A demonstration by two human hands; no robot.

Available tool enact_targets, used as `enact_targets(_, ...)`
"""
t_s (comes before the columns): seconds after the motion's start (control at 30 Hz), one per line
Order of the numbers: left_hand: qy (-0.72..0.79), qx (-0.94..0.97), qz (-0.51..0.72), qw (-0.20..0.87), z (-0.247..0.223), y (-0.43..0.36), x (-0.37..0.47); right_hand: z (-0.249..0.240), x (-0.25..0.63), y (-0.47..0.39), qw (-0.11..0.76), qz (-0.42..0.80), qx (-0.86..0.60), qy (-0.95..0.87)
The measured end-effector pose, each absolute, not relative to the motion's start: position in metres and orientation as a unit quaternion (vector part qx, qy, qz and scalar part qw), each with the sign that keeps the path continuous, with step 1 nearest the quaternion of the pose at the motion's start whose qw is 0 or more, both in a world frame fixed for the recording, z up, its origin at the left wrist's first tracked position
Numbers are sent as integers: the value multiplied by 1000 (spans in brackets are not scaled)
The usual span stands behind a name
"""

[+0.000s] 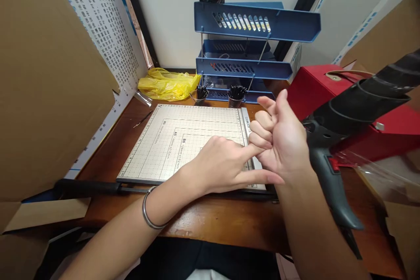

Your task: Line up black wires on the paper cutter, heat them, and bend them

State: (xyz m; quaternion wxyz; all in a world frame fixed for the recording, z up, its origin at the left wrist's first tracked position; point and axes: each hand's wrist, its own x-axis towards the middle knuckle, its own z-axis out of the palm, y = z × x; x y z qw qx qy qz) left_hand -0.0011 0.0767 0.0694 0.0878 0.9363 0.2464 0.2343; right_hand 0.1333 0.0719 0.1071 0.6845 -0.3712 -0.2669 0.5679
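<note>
My left hand [226, 162] reaches across from the left, back upward, a grey bangle [149, 210] around its wrist. Its thumb and index finger are stretched apart; the thumb lies against my right wrist, and the index finger touches the edge of my right palm. The other left fingers are hidden. Held up with its palm towards me, my right hand [282, 135] has its fingers curled in and its thumb pointing up. Nothing shows in either hand. Below and behind both hands lies a cream paper trimmer board [160, 140] with printed grid lines.
The trimmer's black handle [88, 187] lies along the front. Blue stacked trays [243, 68] stand behind two cups of thin black sticks [236, 92]. A yellow plastic bag [169, 85] lies back left. Right are a red box [308, 78] and a black-and-grey tool [334, 175].
</note>
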Motion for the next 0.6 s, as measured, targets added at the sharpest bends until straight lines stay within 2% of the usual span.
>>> enact_targets(0.23, 250, 937, 203, 137, 68, 77, -8, 90, 126, 81, 640, 592, -384, -302)
enact_targets(0.47, 232, 940, 220, 120, 70, 84, -25, 82, 128, 94, 670, 570, -363, -306)
enact_targets(0.6, 312, 911, 261, 64, 73, 95, -43, 79, 145, 96, 709, 485, -398, -322)
